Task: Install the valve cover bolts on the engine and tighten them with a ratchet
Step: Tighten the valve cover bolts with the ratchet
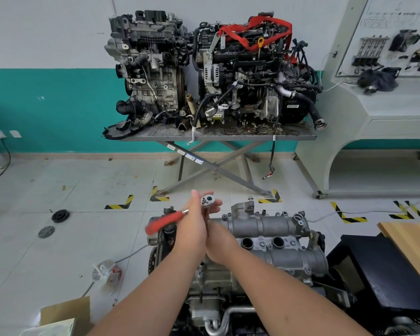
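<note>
Head view is showing the tightening stage under way: both hands are working a ratchet (205, 207) over the near-left end of the valve cover (274, 238). Left hand (192, 229) is wrapping its fingers round the upright shaft below the ratchet head, thumb raised; the red handle is sticking out to the left and is blurring, so it looks to be mid-swing. Right hand (218, 246) is sitting lower, tucked against the left one, apparently curling round the extension or socket, but its fingers are mostly hidden, so I cannot tell its grip for sure. Bolt under the tool is hidden. Several small silver flanged bolts (262, 243) are already sitting in their holes along the cover's middle and far edge; whether they are torqued cannot be told, so probably most are placed and tightening is partly left. Valve cover is bare cast aluminium, dull grey, rounded lobes, with two dark round plug wells. Engine (211, 299) is standing near centre on a pale tiled floor (58, 251) with yellow-black tape marks. Far behind, two greasy complete engines are resting on a grey scissor-leg table (228, 137); one is carrying a red strap.
</note>
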Tool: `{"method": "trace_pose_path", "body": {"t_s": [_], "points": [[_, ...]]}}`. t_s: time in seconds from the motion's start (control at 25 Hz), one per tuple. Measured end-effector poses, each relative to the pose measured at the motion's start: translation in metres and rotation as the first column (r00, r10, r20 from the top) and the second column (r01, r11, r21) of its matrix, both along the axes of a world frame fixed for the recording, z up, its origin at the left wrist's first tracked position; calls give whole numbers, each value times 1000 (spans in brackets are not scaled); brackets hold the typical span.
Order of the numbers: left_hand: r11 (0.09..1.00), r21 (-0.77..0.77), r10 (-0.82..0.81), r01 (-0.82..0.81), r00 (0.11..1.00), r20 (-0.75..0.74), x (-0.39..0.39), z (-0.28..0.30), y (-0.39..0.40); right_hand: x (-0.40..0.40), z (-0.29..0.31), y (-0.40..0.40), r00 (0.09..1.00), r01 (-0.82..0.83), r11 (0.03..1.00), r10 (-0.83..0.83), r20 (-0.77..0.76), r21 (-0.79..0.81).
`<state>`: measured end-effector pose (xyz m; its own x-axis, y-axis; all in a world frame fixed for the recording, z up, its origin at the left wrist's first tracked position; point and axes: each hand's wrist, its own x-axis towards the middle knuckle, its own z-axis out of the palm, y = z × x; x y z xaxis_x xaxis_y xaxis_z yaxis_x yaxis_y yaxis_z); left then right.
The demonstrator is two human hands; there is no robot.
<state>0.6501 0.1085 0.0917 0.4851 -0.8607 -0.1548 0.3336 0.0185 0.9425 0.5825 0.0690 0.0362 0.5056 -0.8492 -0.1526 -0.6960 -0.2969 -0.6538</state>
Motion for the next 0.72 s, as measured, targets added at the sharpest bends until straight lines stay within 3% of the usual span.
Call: {"method": "trace_pose_path", "body": {"t_s": [0.04,0.12,0.24,0.36,0.44,0.52,0.6,0.64,0.72], "points": [[999,44,5,-1,997,-78,1,4,-4,-3,-1,0,999,-35,999,35,6,-10],[992,118,-29,35,998,-55,8,13,-11,-3,-1,1,996,-86,996,85,-38,-26],[954,262,-175,147,981,87,22,26,-22,-3,-1,1,995,-79,997,80,-55,11],[863,427,-424,270,846,323,30,50,-25,-2,2,6,991,-96,995,96,-91,3],[824,514,-535,240,630,563,28,59,-28,-3,1,8,989,-110,994,109,-98,-8],[809,572,-587,134,219,780,21,63,-33,-2,1,7,987,-109,994,105,-122,-21],[829,557,-532,59,-227,816,13,55,-32,-1,2,4,984,-91,996,89,-154,-2],[860,508,-448,55,-395,802,10,50,-28,-2,1,3,982,-81,997,82,-172,15],[943,311,-205,116,-534,820,6,38,-18,-5,1,2,974,-101,995,97,-202,-9]]}}
